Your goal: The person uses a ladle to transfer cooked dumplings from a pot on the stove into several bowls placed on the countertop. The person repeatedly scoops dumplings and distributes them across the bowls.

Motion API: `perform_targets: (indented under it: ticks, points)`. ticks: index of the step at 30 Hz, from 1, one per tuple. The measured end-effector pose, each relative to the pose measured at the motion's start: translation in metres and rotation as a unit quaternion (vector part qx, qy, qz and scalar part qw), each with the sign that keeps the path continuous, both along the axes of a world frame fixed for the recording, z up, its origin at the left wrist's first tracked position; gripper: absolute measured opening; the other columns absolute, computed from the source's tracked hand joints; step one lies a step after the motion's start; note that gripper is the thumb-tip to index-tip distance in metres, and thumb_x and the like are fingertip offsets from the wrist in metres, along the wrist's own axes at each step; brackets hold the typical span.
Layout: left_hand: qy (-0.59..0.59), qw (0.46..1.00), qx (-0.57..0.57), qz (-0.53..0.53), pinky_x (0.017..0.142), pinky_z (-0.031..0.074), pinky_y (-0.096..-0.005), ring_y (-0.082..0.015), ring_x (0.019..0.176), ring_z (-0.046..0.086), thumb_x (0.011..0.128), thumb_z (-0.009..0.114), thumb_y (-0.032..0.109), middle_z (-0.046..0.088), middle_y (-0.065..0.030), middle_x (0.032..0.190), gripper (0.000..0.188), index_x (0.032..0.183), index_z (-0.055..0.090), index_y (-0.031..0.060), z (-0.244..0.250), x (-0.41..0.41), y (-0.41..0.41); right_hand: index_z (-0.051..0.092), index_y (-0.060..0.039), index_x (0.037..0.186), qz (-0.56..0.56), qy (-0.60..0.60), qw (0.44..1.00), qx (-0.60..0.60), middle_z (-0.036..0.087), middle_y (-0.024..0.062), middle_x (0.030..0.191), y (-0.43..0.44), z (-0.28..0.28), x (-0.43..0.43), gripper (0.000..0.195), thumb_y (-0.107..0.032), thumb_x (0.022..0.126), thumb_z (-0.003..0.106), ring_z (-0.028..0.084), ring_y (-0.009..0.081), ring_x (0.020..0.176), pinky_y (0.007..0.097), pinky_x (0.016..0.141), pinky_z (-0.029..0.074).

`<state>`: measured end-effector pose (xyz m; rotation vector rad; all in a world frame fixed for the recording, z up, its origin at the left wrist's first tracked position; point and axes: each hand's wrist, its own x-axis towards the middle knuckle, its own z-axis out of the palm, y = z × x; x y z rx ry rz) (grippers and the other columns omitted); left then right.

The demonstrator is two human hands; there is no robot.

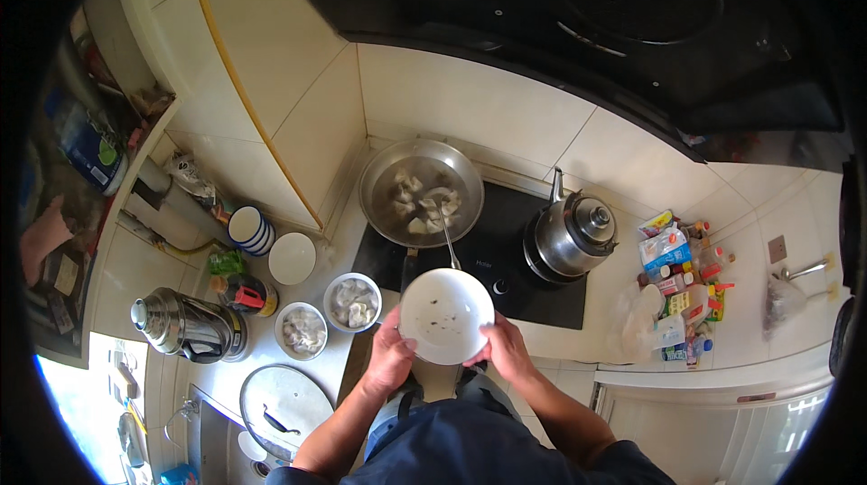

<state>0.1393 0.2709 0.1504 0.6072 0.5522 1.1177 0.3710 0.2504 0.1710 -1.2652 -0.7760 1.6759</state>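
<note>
Both hands hold a white bowl point(447, 315) by its rim, my left hand point(391, 357) on its left side and my right hand point(504, 351) on its right. A few small dark bits lie inside the bowl. Beyond it, a steel wok point(422, 194) on the cooktop holds dumplings in liquid, with a metal ladle point(447, 234) resting in it, its handle pointing towards me. Left of the bowl stand two bowls of dumplings, one point(353, 303) nearer the wok and another point(301, 330) beside it. An empty-looking white bowl point(292, 259) sits behind them.
A steel kettle point(576, 234) stands on the right burner of the black cooktop point(542, 309). At left are stacked bowls point(250, 230), a sauce bottle point(250, 295), a steel thermos point(189, 326) and a pan lid point(286, 410) overlapping the sink edge. Bottles and packets point(677, 282) crowd the right counter.
</note>
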Motion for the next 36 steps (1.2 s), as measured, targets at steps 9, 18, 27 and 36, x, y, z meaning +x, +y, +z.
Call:
perform_targets:
  ticks: [9, 18, 27, 36]
  points:
    - [-0.044, 0.980, -0.053, 0.185, 0.108, 0.046, -0.0462, -0.0299, 0.132, 0.052, 0.080, 0.069, 0.028, 0.052, -0.0112, 0.142, 0.071, 0.144, 0.043, 0.0083, -0.018, -0.050, -0.008, 0.018, -0.0056, 0.155, 0.051, -0.568, 0.800, 0.188, 0.040, 0.0300, 0.140, 0.101, -0.076, -0.030, 0.098, -0.025, 0.081, 0.080, 0.059, 0.0480, 0.114, 0.0477, 0.092, 0.054]
    - [-0.023, 0.960, -0.039, 0.276, 0.104, 0.048, -0.0468, -0.0285, 0.127, 0.053, 0.082, 0.058, 0.013, 0.052, -0.0099, 0.135, 0.056, 0.136, 0.044, 0.0107, -0.030, -0.068, -0.010, 0.055, -0.0031, 0.101, 0.036, -0.567, 0.789, 0.233, 0.065, 0.0227, 0.090, 0.139, -0.097, 0.028, 0.019, -0.017, 0.091, 0.063, 0.064, 0.0454, 0.089, 0.0531, 0.077, 0.051]
    - [-0.007, 0.951, -0.057, 0.303, 0.101, 0.050, -0.0503, -0.0305, 0.122, 0.055, 0.085, 0.057, 0.010, 0.051, -0.0121, 0.132, 0.047, 0.128, 0.040, 0.0108, -0.042, -0.063, 0.004, 0.056, -0.0065, 0.089, 0.134, -0.178, 0.970, -0.098, 0.051, 0.0018, 0.066, 0.187, -0.033, 0.088, 0.019, -0.021, 0.100, 0.062, 0.042, 0.0100, 0.042, 0.0274, 0.035, 0.028]
    - [0.007, 0.958, -0.054, 0.281, 0.098, 0.053, -0.0464, -0.0297, 0.117, 0.059, 0.086, 0.058, 0.015, 0.054, -0.0126, 0.130, 0.050, 0.133, 0.041, 0.0087, -0.045, -0.062, 0.023, 0.058, -0.0058, 0.097, 0.177, 0.027, 0.958, -0.226, 0.052, 0.0008, 0.066, 0.208, -0.032, 0.063, 0.013, -0.018, 0.096, 0.065, 0.042, 0.0082, 0.043, 0.0239, 0.039, 0.030]
